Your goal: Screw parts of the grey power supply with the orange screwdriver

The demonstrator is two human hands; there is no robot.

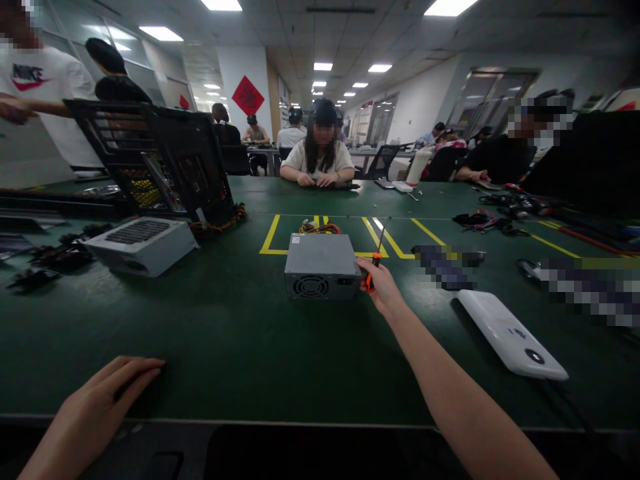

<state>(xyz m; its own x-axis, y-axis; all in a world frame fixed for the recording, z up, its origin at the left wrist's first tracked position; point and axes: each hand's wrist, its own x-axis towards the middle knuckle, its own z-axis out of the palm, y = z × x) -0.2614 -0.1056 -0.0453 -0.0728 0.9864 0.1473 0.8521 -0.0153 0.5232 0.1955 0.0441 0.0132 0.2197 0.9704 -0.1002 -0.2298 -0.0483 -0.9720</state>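
Note:
A grey computer power supply (320, 257) sits on the green table, its fan grille and socket facing me and a bundle of coloured cables behind it. My right hand (384, 287) is closed around the orange and black handle of a screwdriver (376, 263), whose thin shaft points up and away. The fingers of that hand are at the right side of the power supply; whether they press on it I cannot tell. My left hand (107, 397) rests near the table's front edge, fingers stretched out with nothing in them.
To the left stand a second power supply (145, 243) and a black computer case (165, 160). A white device (510, 333) lies right of my forearm. Cables (510, 203) lie at the far right. A person (320, 147) sits across the table (240, 353); others are around.

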